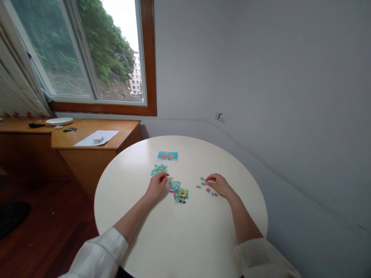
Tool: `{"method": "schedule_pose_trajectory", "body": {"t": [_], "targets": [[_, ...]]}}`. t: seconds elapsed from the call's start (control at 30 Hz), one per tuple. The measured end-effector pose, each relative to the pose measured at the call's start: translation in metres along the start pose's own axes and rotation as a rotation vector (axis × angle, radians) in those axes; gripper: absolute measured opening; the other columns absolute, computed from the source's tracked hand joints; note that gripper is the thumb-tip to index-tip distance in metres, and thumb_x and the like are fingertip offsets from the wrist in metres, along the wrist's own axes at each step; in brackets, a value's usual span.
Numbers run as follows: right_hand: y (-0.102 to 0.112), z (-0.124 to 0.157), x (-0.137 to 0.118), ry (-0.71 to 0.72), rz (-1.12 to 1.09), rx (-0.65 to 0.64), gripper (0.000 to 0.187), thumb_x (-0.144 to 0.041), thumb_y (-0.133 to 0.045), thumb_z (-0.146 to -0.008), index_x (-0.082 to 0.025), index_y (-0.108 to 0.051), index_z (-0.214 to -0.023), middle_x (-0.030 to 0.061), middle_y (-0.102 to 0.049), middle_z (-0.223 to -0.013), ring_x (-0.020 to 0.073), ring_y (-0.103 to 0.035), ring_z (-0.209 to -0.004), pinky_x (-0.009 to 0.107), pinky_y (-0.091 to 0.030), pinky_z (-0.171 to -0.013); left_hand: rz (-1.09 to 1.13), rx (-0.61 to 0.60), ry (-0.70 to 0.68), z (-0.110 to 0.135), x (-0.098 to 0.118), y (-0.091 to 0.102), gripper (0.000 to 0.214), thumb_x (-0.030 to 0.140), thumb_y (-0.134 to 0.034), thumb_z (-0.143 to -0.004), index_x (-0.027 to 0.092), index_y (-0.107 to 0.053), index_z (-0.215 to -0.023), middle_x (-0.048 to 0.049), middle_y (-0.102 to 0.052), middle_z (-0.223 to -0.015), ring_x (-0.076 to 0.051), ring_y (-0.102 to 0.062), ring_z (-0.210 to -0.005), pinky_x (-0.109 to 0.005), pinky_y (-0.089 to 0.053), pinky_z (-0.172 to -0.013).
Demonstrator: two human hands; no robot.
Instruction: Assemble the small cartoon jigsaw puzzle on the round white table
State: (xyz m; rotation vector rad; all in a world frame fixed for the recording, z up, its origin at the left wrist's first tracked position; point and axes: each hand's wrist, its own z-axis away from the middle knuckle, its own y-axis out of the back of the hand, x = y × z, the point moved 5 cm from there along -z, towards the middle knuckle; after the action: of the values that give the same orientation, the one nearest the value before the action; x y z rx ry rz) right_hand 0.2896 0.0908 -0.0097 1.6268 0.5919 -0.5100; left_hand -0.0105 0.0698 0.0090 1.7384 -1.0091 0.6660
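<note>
A partly joined jigsaw puzzle point(176, 195) lies on the round table, with a yellow square cartoon figure and a tall teal one on it. Just left of it is my left hand point(157, 186), fingers curled in and thumb bent over them; whatever they hold, if anything, cannot be made out. Above that hand sits a pile of teal puzzle pieces point(159, 169). My right hand point(219, 185) pinches at a small puzzle piece point(206, 181) on the right. Several loose pink and green pieces point(208, 190) are scattered beside and below its fingertips.
The white round table point(185, 239) stands against the wall. At its far side lies a cartoon picture card point(167, 156). A wooden desk point(130, 129) at the left bears a paper sheet point(108, 136), a small white box point(98, 139) and a white plate point(59, 121).
</note>
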Motion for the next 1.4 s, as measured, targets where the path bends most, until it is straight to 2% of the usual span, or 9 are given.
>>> {"method": "schedule_pose_trajectory", "body": {"t": [0.2,0.43,0.57,0.67,0.77,0.87,1.07,1.2,1.4], "targets": [[0.0,0.002,-0.005,0.019,-0.069,0.012,0.016,-0.029,-0.063,-0.063,-0.017,-0.063,-0.073,0.0048,-0.064,-0.076,0.0157,-0.056,-0.072,0.027,-0.042,-0.067,0.013,-0.006,0.001,0.0,-0.002,-0.001,0.027,0.022,-0.043,-0.074,0.012,-0.065,-0.086,-0.0057,-0.065,-0.071,-0.017,-0.057,-0.064,-0.03,-0.044,-0.063],[-0.002,0.005,-0.016,0.07,-0.312,-0.015,0.014,-0.021,-0.063,-0.057,-0.015,-0.057,-0.068,0.0006,-0.059,-0.062,0.0126,-0.055,-0.06,0.024,-0.042,-0.059,0.024,-0.008,0.002,-0.001,-0.002,-0.001,0.026,0.02,-0.044,-0.073,0.012,-0.066,-0.086,-0.0056,-0.065,-0.071,-0.017,-0.058,-0.064,-0.03,-0.044,-0.063],[0.003,0.005,-0.025,0.105,-0.338,0.085,0.015,-0.021,-0.059,-0.061,-0.017,-0.06,-0.076,-0.0021,-0.056,-0.059,0.0119,-0.053,-0.057,0.024,-0.042,-0.058,0.021,0.006,-0.001,0.0,0.0,0.0,0.025,0.019,-0.045,-0.074,0.012,-0.065,-0.085,-0.0057,-0.066,-0.071,-0.017,-0.058,-0.064,-0.031,-0.045,-0.064],[0.003,0.005,-0.035,0.107,-0.368,0.184,0.014,-0.021,-0.057,-0.062,-0.018,-0.063,-0.075,-0.0003,-0.059,-0.062,0.0127,-0.054,-0.059,0.026,-0.043,-0.06,0.024,0.015,-0.021,0.001,0.002,0.001,0.024,0.02,-0.046,-0.074,0.012,-0.065,-0.087,-0.0067,-0.067,-0.076,-0.017,-0.059,-0.067,-0.031,-0.047,-0.066],[-0.004,0.007,-0.046,0.08,-0.495,0.214,0.013,-0.026,-0.059,-0.063,-0.017,-0.063,-0.071,0.0018,-0.062,-0.064,0.0136,-0.056,-0.059,0.026,-0.043,-0.057,0.031,0.022,-0.079,0.003,0.007,0.0,0.022,0.021,-0.047,-0.076,0.013,-0.064,-0.088,-0.0077,-0.068,-0.084,-0.017,-0.06,-0.072,-0.031,-0.048,-0.071],[-0.014,0.009,-0.064,0.047,-0.669,0.156,0.021,-0.034,-0.065,-0.059,-0.016,-0.063,-0.071,0.0036,-0.065,-0.067,0.0146,-0.059,-0.059,0.026,-0.044,-0.055,0.028,0.017,-0.165,0.004,0.015,-0.002,0.022,0.021,-0.047,-0.077,0.014,-0.063,-0.09,-0.0081,-0.067,-0.089,-0.017,-0.062,-0.078,-0.032,-0.049,-0.075],[-0.024,0.02,-0.109,-0.012,-0.907,0.107,0.034,-0.036,-0.07,-0.054,-0.015,-0.065,-0.08,0.004,-0.068,-0.064,0.0159,-0.062,-0.059,0.026,-0.043,-0.055,0.064,-0.01,-0.303,0.001,0.038,-0.004,0.027,0.019,-0.053,-0.075,0.016,-0.06,-0.101,-0.0075,-0.066,-0.089,-0.016,-0.062,-0.079,-0.032,-0.051,-0.075],[-0.035,0.027,-0.135,-0.034,-1.024,0.049,0.031,-0.035,-0.071,-0.053,-0.015,-0.063,-0.075,0.0048,-0.068,-0.063,0.0184,-0.065,-0.062,0.027,-0.043,-0.058,0.14,-0.027,-0.261,-0.005,0.045,-0.005,0.03,0.02,-0.058,-0.073,0.015,-0.06,-0.103,-0.0073,-0.066,-0.087,-0.015,-0.062,-0.074,-0.03,-0.053,-0.071],[-0.042,0.03,-0.145,-0.05,-1.102,0.115,0.028,-0.035,-0.072,-0.055,-0.016,-0.06,-0.072,0.0042,-0.069,-0.063,0.019,-0.066,-0.065,0.028,-0.043,-0.062,0.279,-0.021,-0.18,-0.01,0.052,-0.009,0.017,0.024,-0.057,-0.075,0.014,-0.066,-0.087,-0.0077,-0.068,-0.082,-0.016,-0.064,-0.072,-0.029,-0.054,-0.068]]}}
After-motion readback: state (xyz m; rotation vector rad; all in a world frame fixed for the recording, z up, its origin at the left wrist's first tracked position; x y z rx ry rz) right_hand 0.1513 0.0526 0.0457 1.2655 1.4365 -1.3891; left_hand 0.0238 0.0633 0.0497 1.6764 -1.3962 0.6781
